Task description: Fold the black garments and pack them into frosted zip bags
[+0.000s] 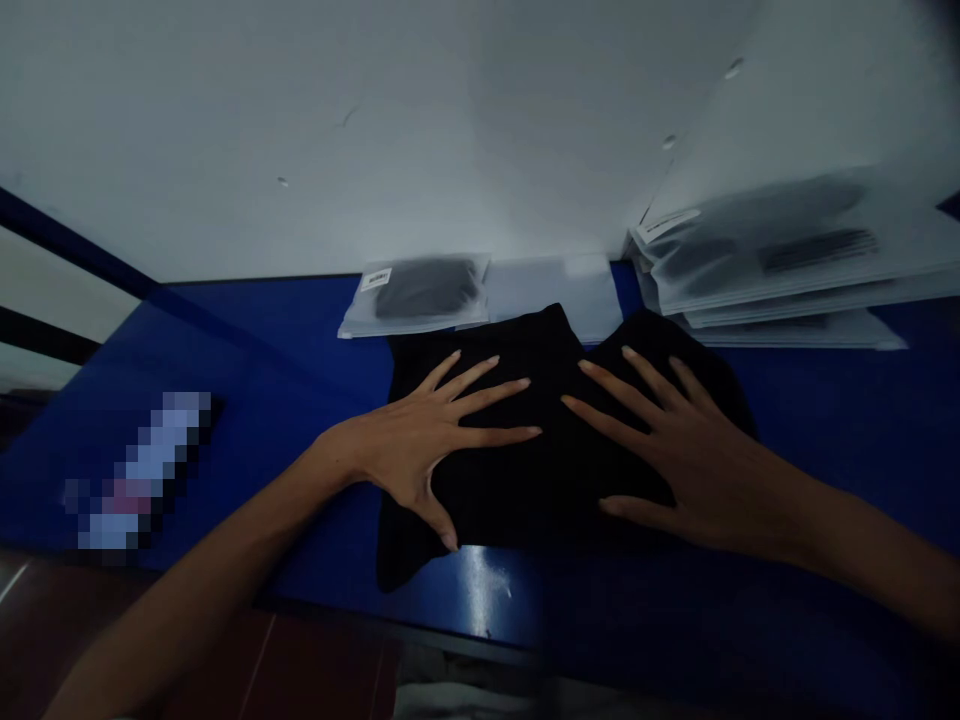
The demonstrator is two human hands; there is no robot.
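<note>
A black cloth item [555, 480] lies spread on the blue table [300, 340]. My left hand [427, 430] rests palm down on its left part, fingers spread wide. On its right part lies my right hand [675, 450], also palm down with the fingers apart. Neither hand grips anything. The cloth's upper edge has two raised corners with a notch between them, and its lower left corner sticks out toward the table's front edge. Just behind the cloth sits a frosted bag [427, 290] with a dark folded item inside and a white label.
Beside that bag is a pale frosted bag [551, 285]. Several filled frosted bags [765, 245] are stacked at the back right. A pixelated oblong object [150, 470] lies on the left. A white wall [375, 130] stands behind the table.
</note>
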